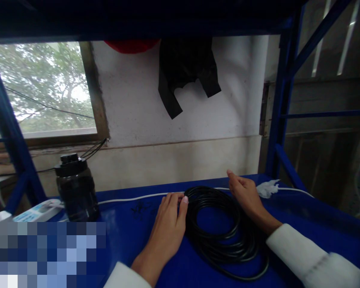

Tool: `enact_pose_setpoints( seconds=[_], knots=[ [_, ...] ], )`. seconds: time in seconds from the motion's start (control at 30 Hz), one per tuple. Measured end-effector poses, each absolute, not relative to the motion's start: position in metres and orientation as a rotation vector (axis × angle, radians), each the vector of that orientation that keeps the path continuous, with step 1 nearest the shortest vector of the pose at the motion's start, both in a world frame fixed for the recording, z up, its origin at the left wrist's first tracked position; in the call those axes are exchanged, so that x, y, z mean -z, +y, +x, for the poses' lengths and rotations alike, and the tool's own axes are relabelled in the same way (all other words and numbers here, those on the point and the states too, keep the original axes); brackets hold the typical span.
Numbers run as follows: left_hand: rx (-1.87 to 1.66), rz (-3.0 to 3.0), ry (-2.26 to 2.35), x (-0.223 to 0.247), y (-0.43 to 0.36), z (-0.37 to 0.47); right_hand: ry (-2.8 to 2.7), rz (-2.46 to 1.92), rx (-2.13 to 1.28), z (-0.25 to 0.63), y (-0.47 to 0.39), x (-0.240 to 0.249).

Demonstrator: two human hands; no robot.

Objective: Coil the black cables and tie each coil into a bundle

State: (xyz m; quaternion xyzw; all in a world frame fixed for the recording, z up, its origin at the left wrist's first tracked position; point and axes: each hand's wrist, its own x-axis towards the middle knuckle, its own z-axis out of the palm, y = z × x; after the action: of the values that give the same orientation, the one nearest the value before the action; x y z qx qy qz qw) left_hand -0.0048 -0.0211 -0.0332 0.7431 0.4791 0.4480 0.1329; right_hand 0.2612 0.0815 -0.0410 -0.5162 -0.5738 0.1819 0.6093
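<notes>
A black cable (243, 250) lies in loose, overlapping coils on the blue shelf surface (123, 240). At the coil's upper left edge rests my left hand (169, 220), its fingers bent near the loops and its thumb apart from them; nothing is seen held in it. My right hand (247, 196) is at the coil's upper right, with curled fingers and one digit pointing up. Whether it holds anything is hidden by the back of the hand. Small dark scraps (141, 208) lie left of my left hand.
A dark bottle (78, 192) and a white power strip (40, 212) stand at the left. A white cable (132, 198) runs along the back, past crumpled clear plastic (267, 189). Blue posts (277, 104) frame the shelf. Pixelation covers the lower left corner.
</notes>
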Motion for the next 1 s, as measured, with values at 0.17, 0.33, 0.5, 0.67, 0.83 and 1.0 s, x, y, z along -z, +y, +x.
enact_pose_setpoints(
  seconds=[0.17,0.33,0.5,0.67,0.83,1.0],
  knots=[
    [-1.311,2.146,1.392,0.033,-0.022,-0.0045,-1.321,-1.203,-0.421,0.2614,0.0815,0.0414],
    [-1.305,2.15,1.401,0.0325,-0.0226,-0.0043,-1.336,-1.205,-0.392,0.2606,0.0801,0.0399],
    [-1.302,2.157,1.394,0.0315,-0.0216,-0.0047,-1.334,-1.2,-0.404,0.2603,0.0797,0.0396],
    [-1.304,2.157,1.4,0.0327,-0.0215,-0.0048,-1.337,-1.203,-0.404,0.2604,0.0795,0.0395],
    [-1.294,2.155,1.402,0.0336,-0.0215,-0.0044,-1.347,-1.207,-0.382,0.2609,0.0792,0.0398],
    [-1.288,2.156,1.4,0.0326,-0.0222,-0.0041,-1.344,-1.202,-0.385,0.2611,0.0799,0.0401]
  ],
)
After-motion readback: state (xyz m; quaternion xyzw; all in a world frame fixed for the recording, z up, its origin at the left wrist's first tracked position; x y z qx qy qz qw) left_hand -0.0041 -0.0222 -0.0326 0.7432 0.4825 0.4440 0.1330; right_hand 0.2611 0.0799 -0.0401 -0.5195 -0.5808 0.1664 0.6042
